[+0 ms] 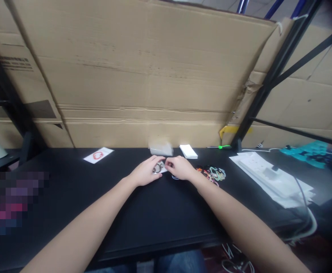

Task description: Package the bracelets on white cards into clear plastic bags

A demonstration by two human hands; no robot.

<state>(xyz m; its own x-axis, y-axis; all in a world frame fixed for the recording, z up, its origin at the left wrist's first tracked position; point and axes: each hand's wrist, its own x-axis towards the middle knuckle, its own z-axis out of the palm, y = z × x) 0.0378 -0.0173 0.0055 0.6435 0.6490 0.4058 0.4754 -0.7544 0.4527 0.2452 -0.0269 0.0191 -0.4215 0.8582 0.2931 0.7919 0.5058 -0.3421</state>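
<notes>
- Small white card [163,170] with a dark metal ring [157,168] on it: held between the two hands, near the middle of the counter, well in from its near edge.
- Left hand [144,171]: narrowly closed, fingers curled over the ring and the left part of the card.
- Right hand [179,168]: narrowly closed, fingertips [168,163] pinched at the right end of the card, just beside the left hand.
- Black counter [117,223]: runs across the view under both forearms.
- Blue loop [175,177]: on the counter, just below the right hand.
- Tangle of coloured elastic loops [213,173]: just right of the right hand.
- Sheets of white paper [257,178]: toward the right end, under a white plastic strip with a cable [268,176].
- Red-marked white card [98,155]: flat near the far edge, left of the hands.
- Blurred clear packet [161,149]: at the far edge, behind the hands.
- Stack of white cards [188,151]: at the far edge, just right of the packet.
- Green-handled screwdriver [222,146]: along the far edge, farther right.
- Teal object [305,153]: beyond the paper, far right corner.
- Cardboard sheet [143,64]: upright behind the far edge, against a black metal frame [271,79].
</notes>
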